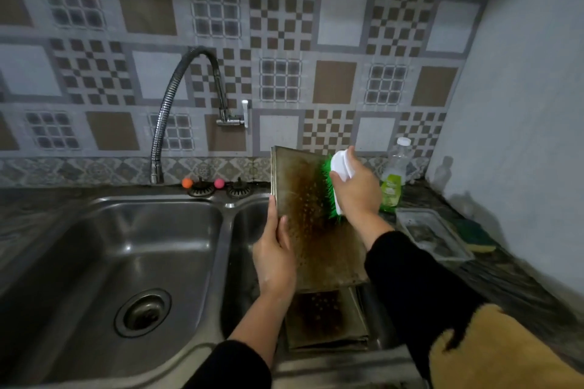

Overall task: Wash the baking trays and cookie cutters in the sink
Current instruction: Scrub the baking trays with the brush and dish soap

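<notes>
A stained, brown-spotted baking tray (pixel 311 224) stands tilted up over the right sink basin. My left hand (pixel 274 257) grips its left edge, thumb on the face. My right hand (pixel 357 191) is closed on a white-handled scrub brush with green bristles (pixel 331 186), and the bristles press on the tray's upper right part. Under it, more stained trays (pixel 325 319) lie stacked in the right basin. No cookie cutters are visible.
The left sink basin (pixel 132 249) holds only its drain. A flexible tap (pixel 177 110) hangs at the back. Two strainers and two small balls sit on the ledge. A soap bottle (pixel 393 177), a clear container (pixel 433 237) and a sponge (pixel 477 238) occupy the right counter.
</notes>
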The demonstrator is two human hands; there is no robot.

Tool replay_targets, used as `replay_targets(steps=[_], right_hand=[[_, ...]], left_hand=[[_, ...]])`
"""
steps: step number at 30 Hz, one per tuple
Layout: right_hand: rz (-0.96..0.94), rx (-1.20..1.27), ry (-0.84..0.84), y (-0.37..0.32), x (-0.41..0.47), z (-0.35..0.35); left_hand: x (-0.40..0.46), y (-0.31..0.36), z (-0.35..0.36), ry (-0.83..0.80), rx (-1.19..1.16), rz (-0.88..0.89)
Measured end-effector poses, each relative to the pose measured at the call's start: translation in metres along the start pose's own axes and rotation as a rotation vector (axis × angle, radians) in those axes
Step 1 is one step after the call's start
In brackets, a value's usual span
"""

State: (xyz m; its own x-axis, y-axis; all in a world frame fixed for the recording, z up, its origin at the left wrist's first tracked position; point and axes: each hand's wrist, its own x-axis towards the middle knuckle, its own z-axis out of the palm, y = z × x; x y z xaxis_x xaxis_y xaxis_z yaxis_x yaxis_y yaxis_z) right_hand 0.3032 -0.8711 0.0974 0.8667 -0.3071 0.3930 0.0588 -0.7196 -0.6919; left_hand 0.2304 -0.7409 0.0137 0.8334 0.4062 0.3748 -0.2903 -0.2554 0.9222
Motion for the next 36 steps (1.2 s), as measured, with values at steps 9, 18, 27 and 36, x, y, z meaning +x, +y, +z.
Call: replay_targets(steps=[9, 18, 27, 36], right_hand=[[-0.066, 0.155, -0.190, -0.029, -0.072, -0.041], [-0.020, 0.326, -0.121, -0.023, -0.072, -0.090], [0.028, 0.794, -0.373, -0.034, -0.093, -0.115], [0.081, 0.798, -0.500, -0.068, -0.112, -0.058]], left_hand=[[-0.055, 0.054, 0.003, -0.058, 0.514, 0.019], [-0.105, 0.093, 0.005, -0.151, 0.559, 0.132], [-0.056, 0.073, -0.060, -0.204, 0.607, -0.209], [-0.036, 0.038, -0.123, -0.118, 0.534, -0.295]])
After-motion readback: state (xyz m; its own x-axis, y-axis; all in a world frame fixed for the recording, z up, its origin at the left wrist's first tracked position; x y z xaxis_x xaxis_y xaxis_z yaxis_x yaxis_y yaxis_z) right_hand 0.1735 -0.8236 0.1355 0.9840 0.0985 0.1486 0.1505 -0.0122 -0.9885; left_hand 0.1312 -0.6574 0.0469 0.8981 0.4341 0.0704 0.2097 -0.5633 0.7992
